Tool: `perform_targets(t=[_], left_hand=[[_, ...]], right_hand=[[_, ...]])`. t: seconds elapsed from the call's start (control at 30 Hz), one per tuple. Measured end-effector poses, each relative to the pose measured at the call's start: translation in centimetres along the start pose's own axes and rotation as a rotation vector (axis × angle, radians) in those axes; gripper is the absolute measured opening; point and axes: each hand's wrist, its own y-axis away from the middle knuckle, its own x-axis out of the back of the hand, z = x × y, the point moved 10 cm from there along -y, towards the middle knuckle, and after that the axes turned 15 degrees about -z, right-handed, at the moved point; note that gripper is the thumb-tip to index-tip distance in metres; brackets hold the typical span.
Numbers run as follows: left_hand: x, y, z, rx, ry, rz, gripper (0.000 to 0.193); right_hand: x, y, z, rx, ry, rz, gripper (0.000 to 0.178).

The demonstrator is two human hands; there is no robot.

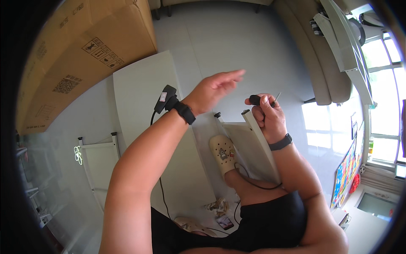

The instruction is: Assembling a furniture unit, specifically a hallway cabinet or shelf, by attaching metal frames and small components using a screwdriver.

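Black-handled screwdriver (254,100), one, in right fingers (265,102).

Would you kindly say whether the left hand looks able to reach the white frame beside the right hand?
Probably yes: the left hand looks open and empty, and only floor shows between it and the white frame.

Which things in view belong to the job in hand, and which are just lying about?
Job, apparently:
black-handled screwdriver, in the right hand
white legged frame beside it
probably flat white panel, second white frame

Seemingly just lying about:
phone on the floor
large cardboard box
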Motion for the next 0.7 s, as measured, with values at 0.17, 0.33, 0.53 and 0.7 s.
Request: perform_targets(t=[0.17, 0.33, 0.53, 0.7], left_hand=[[-4.1, -1.0, 0.6, 0.128, -0.028, -0.247, 0.042], [-3.8, -1.3, 1.0, 0.144, -0.086, -0.143, 0.036], [-0.8, 1.2, -1.0, 0.198, 0.02, 0.124, 0.022], [0.2, 3.3, -2.8, 0.232, 0.013, 0.231, 0.022]], right_hand=[[-0.2, -0.3, 0.4, -0.056, 0.001, -0.072, 0.024], [0.2, -0.4, 0.5, -0.076, 0.039, -0.07, 0.027], [-1.2, 0.0, -0.8, -0.057, 0.136, -0.027, 0.027], [-0.2, 0.7, 0.5, -0.196, 0.257, -0.059, 0.027]])
